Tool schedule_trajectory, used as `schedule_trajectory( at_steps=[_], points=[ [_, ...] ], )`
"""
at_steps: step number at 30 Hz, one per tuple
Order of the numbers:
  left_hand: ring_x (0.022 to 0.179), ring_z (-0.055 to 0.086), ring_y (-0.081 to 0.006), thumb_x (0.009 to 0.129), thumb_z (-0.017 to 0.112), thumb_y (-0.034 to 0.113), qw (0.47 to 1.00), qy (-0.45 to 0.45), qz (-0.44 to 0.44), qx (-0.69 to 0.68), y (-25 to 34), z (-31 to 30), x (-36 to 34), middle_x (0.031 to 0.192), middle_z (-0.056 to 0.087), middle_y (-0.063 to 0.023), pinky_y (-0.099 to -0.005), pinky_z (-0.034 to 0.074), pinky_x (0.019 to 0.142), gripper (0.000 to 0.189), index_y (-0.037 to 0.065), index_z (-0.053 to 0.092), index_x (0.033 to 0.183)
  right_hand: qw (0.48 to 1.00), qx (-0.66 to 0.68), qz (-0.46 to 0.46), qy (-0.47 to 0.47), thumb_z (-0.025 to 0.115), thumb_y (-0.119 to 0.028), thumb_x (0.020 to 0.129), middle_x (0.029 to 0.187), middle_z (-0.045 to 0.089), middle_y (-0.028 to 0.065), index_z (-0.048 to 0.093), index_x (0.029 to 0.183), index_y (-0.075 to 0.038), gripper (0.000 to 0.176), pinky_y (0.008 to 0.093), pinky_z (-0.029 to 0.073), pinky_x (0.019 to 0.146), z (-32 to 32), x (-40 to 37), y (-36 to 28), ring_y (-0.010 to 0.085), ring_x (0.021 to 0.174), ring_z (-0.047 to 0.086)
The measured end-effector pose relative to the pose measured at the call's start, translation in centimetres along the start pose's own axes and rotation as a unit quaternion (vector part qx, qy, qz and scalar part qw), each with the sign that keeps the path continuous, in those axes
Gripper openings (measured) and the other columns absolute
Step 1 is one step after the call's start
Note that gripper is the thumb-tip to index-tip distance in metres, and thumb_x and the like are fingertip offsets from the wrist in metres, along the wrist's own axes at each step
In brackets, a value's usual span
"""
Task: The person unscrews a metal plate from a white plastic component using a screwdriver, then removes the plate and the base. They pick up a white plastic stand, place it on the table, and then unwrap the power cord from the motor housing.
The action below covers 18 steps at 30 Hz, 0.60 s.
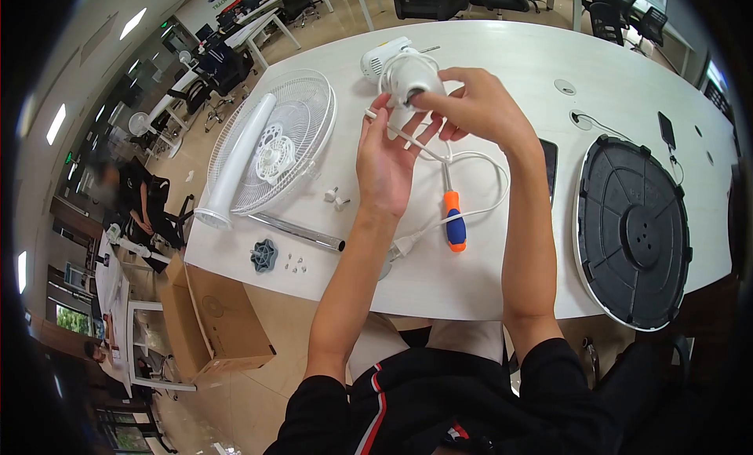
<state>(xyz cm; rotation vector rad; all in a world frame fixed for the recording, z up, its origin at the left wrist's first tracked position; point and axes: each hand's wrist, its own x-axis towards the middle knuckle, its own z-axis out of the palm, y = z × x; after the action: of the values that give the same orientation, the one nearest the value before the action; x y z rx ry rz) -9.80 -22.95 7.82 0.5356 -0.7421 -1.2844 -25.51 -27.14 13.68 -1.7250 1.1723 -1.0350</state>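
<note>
Both hands are raised over the white table around a white fan part (409, 72) with a dark opening facing me. My left hand (387, 153) is palm up below it, its thumb and fingers closed on the white cable (424, 151). Against the part's right side, my right hand (480, 106) has its thumb at the opening and its fingers curled round the part. Behind it lies a white motor housing (382, 58) with a thin shaft. The cable loops down to a plug (402, 247), past an orange and blue screwdriver (452, 220) lying below the hands.
At left are a fan grille (310, 110), white tube (243, 161), metal pole (302, 232), blue-grey knob (263, 256), small screws and white pieces (337, 198). A round black base (639, 227) and phone (666, 130) lie right. An open cardboard box (227, 318) stands on the floor; a person (141, 196) sits beyond.
</note>
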Motion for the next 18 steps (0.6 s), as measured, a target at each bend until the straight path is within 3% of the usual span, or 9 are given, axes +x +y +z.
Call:
schedule_trajectory(
  at_steps=[4,6,9,13,17,18],
  points=[
    [0.129,0.058,-0.0377,0.108,0.046,0.024,0.994,0.107,-0.021,-0.029,-0.4,-1.0,0.0,0.136,0.055,-0.0197,-0.0550,0.049,0.112,0.041,-0.003,0.042,0.139,0.994,0.019,0.002,0.108,0.071,-0.032,0.076,0.070,0.071,0.0148,0.070,0.113,0.014,0.059,0.0290,0.061,0.059,-0.5,0.4,0.1,0.0194,0.061,0.074],
    [0.128,0.059,-0.0382,0.107,0.048,0.019,0.994,0.096,-0.058,-0.003,-1.2,-2.7,0.3,0.135,0.056,-0.0211,-0.0541,0.051,0.111,0.040,-0.005,0.041,0.138,0.989,0.035,0.006,0.147,0.070,-0.033,0.076,0.073,0.072,0.0163,0.065,0.122,0.018,0.068,0.0292,0.061,0.059,-0.8,0.5,0.3,0.0198,0.061,0.074],
    [0.125,0.062,-0.0385,0.104,0.051,0.011,0.990,0.088,-0.109,0.027,-1.8,-2.6,0.4,0.134,0.058,-0.0233,-0.0517,0.054,0.108,0.041,-0.006,0.041,0.140,0.986,0.043,0.027,0.161,0.073,-0.033,0.082,0.087,0.077,0.0165,0.068,0.122,0.010,0.059,0.0269,0.059,0.057,-0.9,0.5,0.3,0.0147,0.058,0.069],
    [0.120,0.066,-0.0376,0.101,0.050,-0.001,0.981,0.002,-0.181,0.068,-1.9,-1.8,1.4,0.135,0.058,-0.0257,-0.0482,0.058,0.103,0.049,-0.008,0.037,0.147,0.990,0.046,0.013,0.137,0.073,-0.031,0.076,0.079,0.074,0.0173,0.056,0.133,0.019,0.078,0.0296,0.061,0.059,-0.6,0.6,0.3,0.0191,0.061,0.074],
    [0.129,0.057,-0.0315,0.106,0.044,0.045,0.980,-0.107,-0.167,-0.020,-1.8,-1.6,2.5,0.137,0.057,-0.0244,-0.0516,0.044,0.113,0.069,-0.009,0.037,0.149,0.996,0.024,0.017,0.088,0.076,-0.030,0.076,0.080,0.074,0.0186,0.042,0.144,0.019,0.091,0.0300,0.060,0.056,-0.6,0.1,-0.3,0.0196,0.060,0.073],
    [0.130,0.056,-0.0308,0.104,0.042,0.054,0.980,-0.096,-0.170,-0.035,-1.6,-1.6,2.7,0.137,0.057,-0.0238,-0.0512,0.042,0.113,0.077,-0.009,0.039,0.148,0.997,0.015,0.022,0.074,0.077,-0.030,0.077,0.080,0.074,0.0188,0.040,0.145,0.019,0.092,0.0300,0.060,0.055,-0.6,-0.2,-0.5,0.0197,0.060,0.073]
  ],
)
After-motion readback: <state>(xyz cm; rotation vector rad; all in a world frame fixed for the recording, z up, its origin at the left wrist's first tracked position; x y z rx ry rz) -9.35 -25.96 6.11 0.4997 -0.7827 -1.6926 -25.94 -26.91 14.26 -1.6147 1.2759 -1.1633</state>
